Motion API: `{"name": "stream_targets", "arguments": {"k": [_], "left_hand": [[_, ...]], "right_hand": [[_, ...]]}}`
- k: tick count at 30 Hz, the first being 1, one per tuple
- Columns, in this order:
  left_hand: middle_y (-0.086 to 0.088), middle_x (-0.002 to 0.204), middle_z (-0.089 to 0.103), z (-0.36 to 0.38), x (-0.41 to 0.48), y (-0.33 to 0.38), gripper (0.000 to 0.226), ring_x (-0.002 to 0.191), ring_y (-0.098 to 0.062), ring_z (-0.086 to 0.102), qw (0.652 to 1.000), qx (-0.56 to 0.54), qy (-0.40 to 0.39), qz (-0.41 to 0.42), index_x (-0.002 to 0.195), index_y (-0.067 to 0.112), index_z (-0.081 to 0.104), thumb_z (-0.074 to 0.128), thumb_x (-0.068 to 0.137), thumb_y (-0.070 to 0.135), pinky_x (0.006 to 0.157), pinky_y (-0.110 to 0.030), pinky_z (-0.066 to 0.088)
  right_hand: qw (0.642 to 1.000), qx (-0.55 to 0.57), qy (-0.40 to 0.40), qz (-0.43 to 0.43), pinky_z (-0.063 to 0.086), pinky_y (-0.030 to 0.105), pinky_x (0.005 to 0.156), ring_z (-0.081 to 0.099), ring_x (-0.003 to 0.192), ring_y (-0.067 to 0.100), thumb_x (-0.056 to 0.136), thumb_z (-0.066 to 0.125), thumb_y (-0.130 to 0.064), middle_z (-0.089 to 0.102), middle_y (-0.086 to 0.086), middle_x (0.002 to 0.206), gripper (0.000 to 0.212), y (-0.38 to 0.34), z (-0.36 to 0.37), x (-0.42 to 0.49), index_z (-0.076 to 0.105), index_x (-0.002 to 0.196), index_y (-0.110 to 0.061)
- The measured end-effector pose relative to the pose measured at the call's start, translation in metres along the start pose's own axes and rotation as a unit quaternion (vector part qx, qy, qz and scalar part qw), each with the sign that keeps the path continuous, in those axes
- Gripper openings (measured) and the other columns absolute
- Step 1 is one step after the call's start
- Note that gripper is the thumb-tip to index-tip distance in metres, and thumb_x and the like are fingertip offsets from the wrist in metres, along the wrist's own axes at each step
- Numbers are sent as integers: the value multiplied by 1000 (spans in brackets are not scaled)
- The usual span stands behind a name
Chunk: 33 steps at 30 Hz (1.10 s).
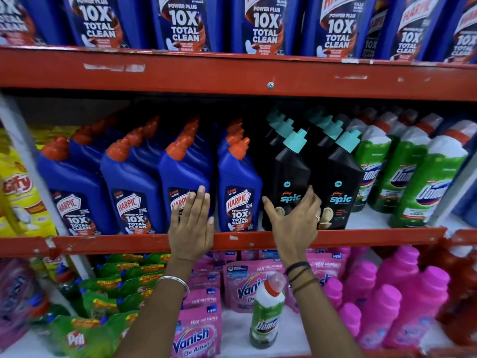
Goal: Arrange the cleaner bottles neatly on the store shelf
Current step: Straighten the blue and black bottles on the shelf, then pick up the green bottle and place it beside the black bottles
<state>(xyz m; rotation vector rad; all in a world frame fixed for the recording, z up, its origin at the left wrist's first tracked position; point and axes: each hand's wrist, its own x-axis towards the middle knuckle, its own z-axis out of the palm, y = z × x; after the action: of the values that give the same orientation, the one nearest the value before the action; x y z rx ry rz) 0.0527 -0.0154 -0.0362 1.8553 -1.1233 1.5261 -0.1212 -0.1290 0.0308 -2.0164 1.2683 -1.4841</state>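
On the middle red shelf stand rows of blue Harpic bottles with orange caps, black Spic bottles with teal caps, and green Domex bottles. My left hand lies flat, fingers spread, against the front of the third blue Harpic bottle. My right hand is open with fingers apart, its palm touching the front black Spic bottle; it does not grip the bottle. A single green Domex bottle stands alone on the lower shelf below my right wrist.
The top shelf carries several large blue Harpic bottles. On the lower shelf lie pink Vanish pouches, pink bottles at right and green pouches at left. Yellow packs sit at far left.
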Motion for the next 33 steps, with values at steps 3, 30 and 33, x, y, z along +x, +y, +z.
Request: {"name": "stream_targets", "arguments": {"k": [3,30,33], "left_hand": [[1,161,2,0,0,0,58,148,-14,5,1000,2,1,1,154,13,7,22,101,31,119,-40,-3],[8,159,-12,-4,2,4,52,147,-10,-5,1000,6,-6,-9,147,9,20,30,100,28,119,-37,-5],[-2,161,2,-2,0,4,51,146,-10,-5,1000,4,-6,-15,146,6,24,30,99,28,119,-37,-4]], "right_hand": [[1000,-10,-3,-9,53,41,68,53,114,34,74,59,-67,42,15,137,96,4,4,-6,29,140,-5],[942,105,-264,178,51,42,86,51,106,20,59,84,-44,44,-2,111,86,174,29,-203,39,127,-18],[947,94,-237,197,51,39,80,54,101,24,60,85,-37,49,3,109,79,172,38,-202,40,122,-17]]}}
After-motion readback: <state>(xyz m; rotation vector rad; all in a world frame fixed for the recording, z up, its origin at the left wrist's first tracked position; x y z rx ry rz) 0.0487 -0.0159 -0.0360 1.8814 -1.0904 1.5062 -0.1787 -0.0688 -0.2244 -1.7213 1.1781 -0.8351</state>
